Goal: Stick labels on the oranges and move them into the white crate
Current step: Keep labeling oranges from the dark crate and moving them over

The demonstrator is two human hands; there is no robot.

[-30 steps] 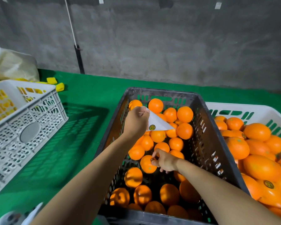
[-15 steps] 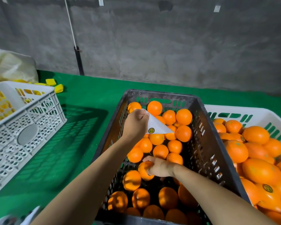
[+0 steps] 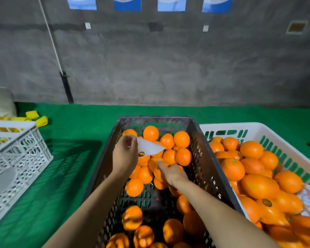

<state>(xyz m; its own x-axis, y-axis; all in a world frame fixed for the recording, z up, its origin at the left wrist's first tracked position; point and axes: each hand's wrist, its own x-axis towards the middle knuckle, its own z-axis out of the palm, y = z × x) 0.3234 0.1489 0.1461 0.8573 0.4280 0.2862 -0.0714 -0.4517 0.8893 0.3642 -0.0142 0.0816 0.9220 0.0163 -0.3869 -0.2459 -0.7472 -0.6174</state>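
In the dark crate [image 3: 204, 158] the right hand [image 3: 173, 174] lies over the heaped oranges [image 3: 182, 139], its index finger [image 3: 160, 164] straight and touching one, the other fingers tucked out of sight. Just beyond, to the left, the left hand [image 3: 125, 153] has its fingers clamped on a white label sheet [image 3: 149, 147] bearing one round sticker [image 3: 141, 154]. To the right, the white crate [image 3: 258, 125] holds labelled oranges [image 3: 259, 186] on the green worktop [image 3: 79, 131].

Head view looks forward and down, close over crated oranges [image 3: 181, 139]
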